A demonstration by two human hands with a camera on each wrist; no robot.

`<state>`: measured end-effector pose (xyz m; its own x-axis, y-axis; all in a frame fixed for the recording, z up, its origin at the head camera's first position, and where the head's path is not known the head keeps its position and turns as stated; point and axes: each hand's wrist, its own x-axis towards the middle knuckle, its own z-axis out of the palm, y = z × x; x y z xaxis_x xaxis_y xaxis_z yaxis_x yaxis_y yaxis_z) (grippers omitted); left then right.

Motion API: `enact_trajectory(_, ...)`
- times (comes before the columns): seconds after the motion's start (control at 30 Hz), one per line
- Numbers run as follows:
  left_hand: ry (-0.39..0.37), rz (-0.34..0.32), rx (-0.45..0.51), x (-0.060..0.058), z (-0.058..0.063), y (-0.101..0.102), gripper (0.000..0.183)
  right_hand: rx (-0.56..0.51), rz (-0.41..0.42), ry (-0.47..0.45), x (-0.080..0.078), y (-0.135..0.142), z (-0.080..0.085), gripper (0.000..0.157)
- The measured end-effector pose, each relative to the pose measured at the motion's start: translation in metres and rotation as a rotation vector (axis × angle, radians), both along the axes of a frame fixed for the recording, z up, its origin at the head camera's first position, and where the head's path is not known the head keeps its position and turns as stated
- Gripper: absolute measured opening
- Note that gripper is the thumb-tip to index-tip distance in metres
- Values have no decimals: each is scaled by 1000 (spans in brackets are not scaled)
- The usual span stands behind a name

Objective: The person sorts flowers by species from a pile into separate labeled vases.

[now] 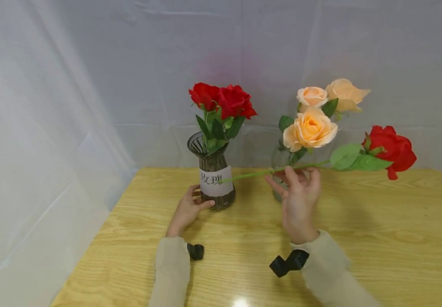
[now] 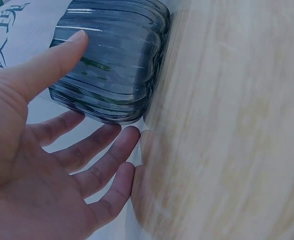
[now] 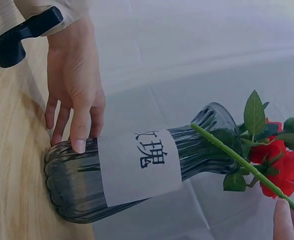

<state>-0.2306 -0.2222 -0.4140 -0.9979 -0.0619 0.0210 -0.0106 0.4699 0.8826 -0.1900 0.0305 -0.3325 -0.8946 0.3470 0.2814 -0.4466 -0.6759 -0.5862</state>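
Note:
My left hand [image 1: 186,211] holds a dark ribbed glass vase [image 1: 218,202] low on its left side. The thumb lies on the front, and the fingertips touch the side in the left wrist view. A white label [image 1: 209,187] with Chinese characters wraps the vase, and red roses [image 1: 233,100] stand in it. My right hand [image 1: 300,209] pinches the green stem [image 1: 251,174] of another red rose [image 1: 394,150]. This rose lies nearly level, bloom to the right, its stem end before the label in the head view. In the right wrist view the stem crosses the vase's neck [image 3: 206,125].
Behind my right hand stands a clear glass vase [image 1: 278,157] with peach roses [image 1: 310,128], partly hidden by the hand. Both vases are on a wooden table [image 1: 228,251] in front of a pale cloth backdrop [image 1: 159,85]. The table's left edge slants toward me.

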Motion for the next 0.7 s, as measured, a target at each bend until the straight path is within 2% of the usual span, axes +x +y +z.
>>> enact_trajectory(0.2, 6, -3, 0, 0, 0, 0, 74, 0, -31, 67, 0, -11, 5, 25)
enact_trajectory(0.43, 5, 0, -6, 0, 0, -1, 73, 16, -51, 130, -1, -20, 14, 19)
enact_trajectory(0.7, 4, -1, 5, 0, 0, 0, 73, 33, -56, 187, 1, -24, 22, 25)
